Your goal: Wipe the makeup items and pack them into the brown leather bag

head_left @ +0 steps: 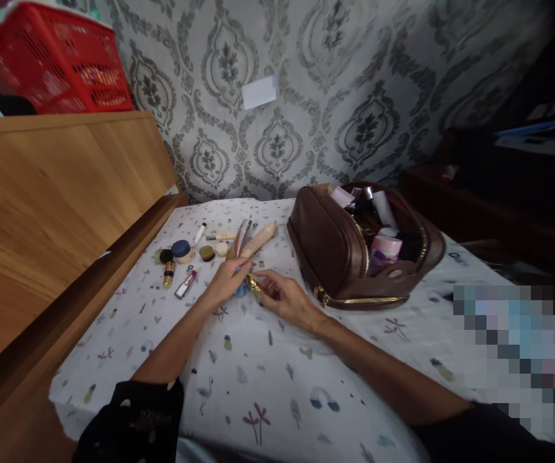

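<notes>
Close together over the printed sheet, my two hands meet at a small shiny gold item (254, 285) whose kind I cannot make out. My right hand (287, 299) pinches it from the right. Fingers of my left hand (229, 281) are closed beside a piece of blue cloth (242, 289), partly hidden underneath. Just beyond them lie a peach-coloured tube (262, 239) and a slim silvery tube (243, 235), their near ends covered by my left hand. To the left are a blue-lidded jar (181, 251), a gold-and-black bottle (168, 274) and a lip gloss tube (185, 284).
An unzipped brown cosmetic bag (328, 244) full of cosmetics stands to the right. Small pots, including one with an olive lid (206, 253), and a white tube (200, 232) lie behind. A wooden headboard (65, 167) bounds the left, with a red basket (60, 58) above it.
</notes>
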A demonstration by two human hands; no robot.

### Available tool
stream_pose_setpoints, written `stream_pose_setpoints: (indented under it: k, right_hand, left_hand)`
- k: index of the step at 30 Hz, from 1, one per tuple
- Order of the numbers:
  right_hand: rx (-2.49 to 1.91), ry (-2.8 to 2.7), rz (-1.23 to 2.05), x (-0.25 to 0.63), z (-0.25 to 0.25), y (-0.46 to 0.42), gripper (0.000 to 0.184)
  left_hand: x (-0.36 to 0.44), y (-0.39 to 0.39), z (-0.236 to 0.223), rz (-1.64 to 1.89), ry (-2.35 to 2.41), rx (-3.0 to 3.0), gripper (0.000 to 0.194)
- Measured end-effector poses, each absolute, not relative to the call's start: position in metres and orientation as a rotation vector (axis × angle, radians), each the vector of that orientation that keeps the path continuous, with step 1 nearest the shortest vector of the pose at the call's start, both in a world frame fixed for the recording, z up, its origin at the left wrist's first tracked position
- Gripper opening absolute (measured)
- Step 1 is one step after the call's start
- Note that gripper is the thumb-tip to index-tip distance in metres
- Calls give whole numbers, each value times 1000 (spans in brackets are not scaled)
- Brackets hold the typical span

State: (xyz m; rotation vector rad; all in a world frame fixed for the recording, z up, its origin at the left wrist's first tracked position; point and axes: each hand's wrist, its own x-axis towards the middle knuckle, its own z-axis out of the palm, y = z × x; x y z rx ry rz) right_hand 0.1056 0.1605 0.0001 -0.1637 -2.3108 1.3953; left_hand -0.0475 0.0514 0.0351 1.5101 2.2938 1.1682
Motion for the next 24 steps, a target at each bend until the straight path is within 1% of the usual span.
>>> stream_pose_setpoints:
  k: [2, 4, 7, 10, 12, 17, 24]
  right_hand:
    - [-145, -2277, 1444, 105, -1, 160, 44]
    - [-124, -2241, 1495, 105, -2, 159, 40]
    - [-135, -2150, 1579, 103, -1, 159, 34]
    - [-214, -1996, 1689, 101, -2, 161, 32]
    - [-270, -1867, 1787, 99, -2, 163, 34]
    - [-284, -1652, 1977, 98, 0, 165, 44]
    - [-295, -1557, 2070, 102, 10, 161, 39]
  left_hand:
    - [-40, 53, 34, 1157, 2277, 1552, 26]
    - [-38, 53, 33, 1171, 2307, 1536, 24]
    - [-42, 53, 33, 1220, 2352, 1449, 28]
    - [-48, 53, 33, 1282, 2368, 1341, 35]
    - [-50, 54, 32, 1324, 2376, 1274, 39]
    - [-47, 58, 30, 1443, 2362, 1147, 42]
    - [-30, 63, 24, 1480, 2077, 1006, 53]
